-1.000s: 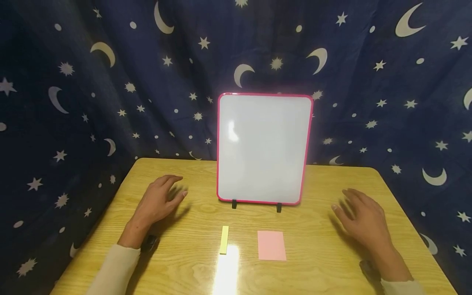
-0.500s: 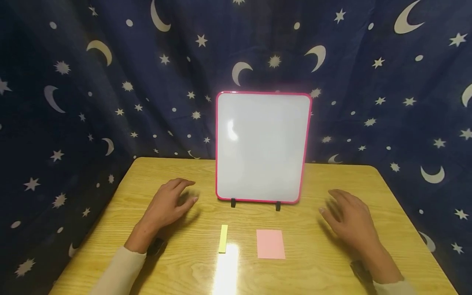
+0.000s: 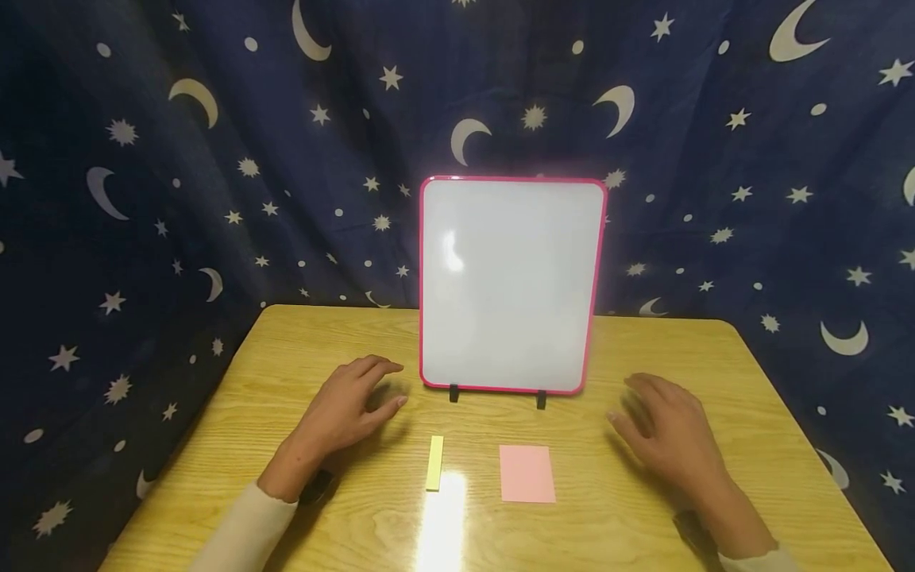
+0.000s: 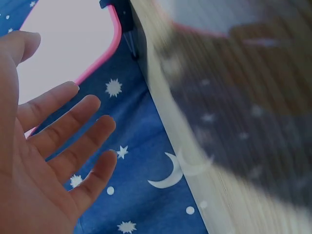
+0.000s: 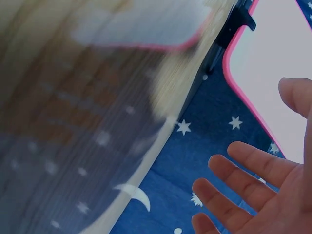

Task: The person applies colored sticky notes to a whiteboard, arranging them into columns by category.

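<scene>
My left hand (image 3: 348, 409) hovers above the table, left of a narrow yellow strip (image 3: 434, 463) that looks like a sticky note pad. Its fingers are relaxed and hold nothing; the left wrist view shows the spread fingers (image 4: 73, 124). On the other side, my right hand (image 3: 668, 433) is held over the table to the right of a square pink sticky note (image 3: 526, 473). Nothing is in its loosely bent fingers (image 5: 248, 187). Between and beyond the hands, a white board (image 3: 511, 286) with a pink frame stands upright, leaning slightly back.
Two black stand feet (image 3: 453, 394) hold the board's lower edge. The wooden table (image 3: 343, 508) is glossy and reflects a bright light near its front. A dark blue curtain (image 3: 286, 159) with moons and stars hangs behind and along the sides.
Both hands have moved inward: the left one to the right and slightly nearer, the right one to the left. The board, yellow strip and pink note have stayed in place.
</scene>
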`<move>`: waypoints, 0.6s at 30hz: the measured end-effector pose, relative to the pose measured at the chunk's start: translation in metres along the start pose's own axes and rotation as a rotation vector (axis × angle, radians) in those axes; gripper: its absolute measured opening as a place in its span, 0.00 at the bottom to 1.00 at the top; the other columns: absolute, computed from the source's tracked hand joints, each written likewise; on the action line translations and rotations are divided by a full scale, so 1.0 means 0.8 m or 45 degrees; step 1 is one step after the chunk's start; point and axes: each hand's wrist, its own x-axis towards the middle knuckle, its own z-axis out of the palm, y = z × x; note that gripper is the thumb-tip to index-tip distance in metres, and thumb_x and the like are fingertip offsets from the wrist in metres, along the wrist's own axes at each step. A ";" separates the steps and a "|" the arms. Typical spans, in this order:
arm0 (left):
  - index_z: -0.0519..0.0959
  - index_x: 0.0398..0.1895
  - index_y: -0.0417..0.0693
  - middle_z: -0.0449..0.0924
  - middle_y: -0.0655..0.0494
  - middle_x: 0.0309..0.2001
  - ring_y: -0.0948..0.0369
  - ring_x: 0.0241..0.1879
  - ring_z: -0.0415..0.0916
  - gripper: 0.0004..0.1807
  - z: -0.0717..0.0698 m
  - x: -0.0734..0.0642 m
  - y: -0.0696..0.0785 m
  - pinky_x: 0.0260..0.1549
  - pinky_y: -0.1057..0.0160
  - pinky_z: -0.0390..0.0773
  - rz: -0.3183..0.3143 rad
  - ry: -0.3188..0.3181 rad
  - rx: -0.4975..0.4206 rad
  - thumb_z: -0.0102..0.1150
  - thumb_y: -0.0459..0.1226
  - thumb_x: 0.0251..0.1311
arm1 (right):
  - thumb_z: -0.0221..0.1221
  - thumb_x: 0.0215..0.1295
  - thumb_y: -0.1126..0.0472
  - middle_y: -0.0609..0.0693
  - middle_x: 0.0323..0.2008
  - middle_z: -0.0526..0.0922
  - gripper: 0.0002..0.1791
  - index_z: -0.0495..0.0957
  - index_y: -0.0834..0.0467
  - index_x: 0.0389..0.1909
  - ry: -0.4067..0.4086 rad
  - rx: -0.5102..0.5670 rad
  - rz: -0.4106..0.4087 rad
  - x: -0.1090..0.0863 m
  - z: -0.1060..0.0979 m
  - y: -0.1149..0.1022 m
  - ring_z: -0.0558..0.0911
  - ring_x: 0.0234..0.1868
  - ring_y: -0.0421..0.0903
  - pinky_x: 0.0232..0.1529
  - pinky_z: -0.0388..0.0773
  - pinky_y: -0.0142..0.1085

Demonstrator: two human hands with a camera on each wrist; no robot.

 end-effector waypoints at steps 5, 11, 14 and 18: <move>0.83 0.63 0.51 0.83 0.59 0.57 0.53 0.57 0.82 0.27 0.005 0.001 0.008 0.58 0.45 0.79 0.044 -0.013 -0.003 0.67 0.54 0.68 | 0.74 0.57 0.52 0.64 0.59 0.82 0.33 0.81 0.64 0.60 -0.024 -0.004 -0.017 -0.001 0.003 -0.010 0.77 0.62 0.68 0.62 0.67 0.66; 0.83 0.63 0.53 0.82 0.59 0.57 0.53 0.59 0.81 0.27 0.008 -0.001 0.018 0.60 0.45 0.78 0.047 -0.048 0.001 0.67 0.56 0.68 | 0.75 0.54 0.53 0.62 0.58 0.84 0.33 0.82 0.64 0.59 -0.004 0.016 -0.074 -0.001 0.008 -0.022 0.78 0.61 0.66 0.62 0.68 0.64; 0.83 0.62 0.53 0.82 0.59 0.57 0.54 0.59 0.80 0.26 0.010 -0.001 0.023 0.61 0.46 0.78 0.047 -0.074 -0.003 0.67 0.57 0.68 | 0.75 0.53 0.54 0.61 0.56 0.84 0.32 0.82 0.64 0.58 0.002 0.021 -0.100 -0.001 0.010 -0.028 0.79 0.60 0.65 0.61 0.69 0.63; 0.83 0.62 0.54 0.83 0.61 0.56 0.56 0.58 0.80 0.26 0.014 -0.001 0.030 0.60 0.48 0.79 0.059 -0.095 -0.013 0.67 0.57 0.67 | 0.75 0.53 0.54 0.61 0.55 0.85 0.32 0.82 0.64 0.58 -0.004 0.024 -0.132 -0.001 0.012 -0.033 0.80 0.59 0.65 0.61 0.69 0.61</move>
